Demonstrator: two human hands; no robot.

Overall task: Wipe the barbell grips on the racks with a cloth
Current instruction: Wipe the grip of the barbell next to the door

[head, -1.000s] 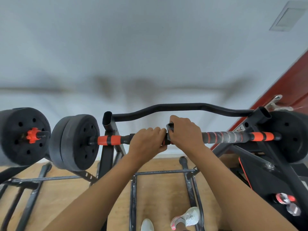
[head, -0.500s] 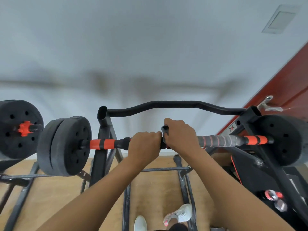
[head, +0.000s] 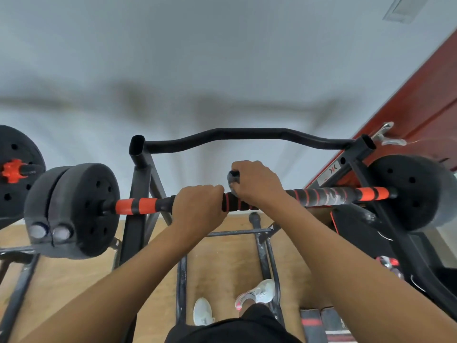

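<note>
A barbell [head: 321,195] with a black and orange banded grip lies across a black rack [head: 138,184], black plates at both ends. My left hand [head: 197,206] grips the bar left of centre, fingers curled over it. My right hand [head: 257,181] sits just to its right and holds a grey cloth [head: 233,178] against the bar; a fold of the cloth sticks up beside the thumb. A short stretch of ribbed black grip [head: 235,205] shows between and under the two hands.
A curved black bar [head: 247,136] joins the rack's uprights behind the barbell. A second barbell's plate with an orange collar [head: 12,169] sits at the far left. A red door [head: 425,95] stands at the right. Wood floor and my shoes [head: 257,292] lie below.
My right hand has slid a little to the right along the bar with the cloth, opening a small gap to the left hand. The view has shifted slightly.
</note>
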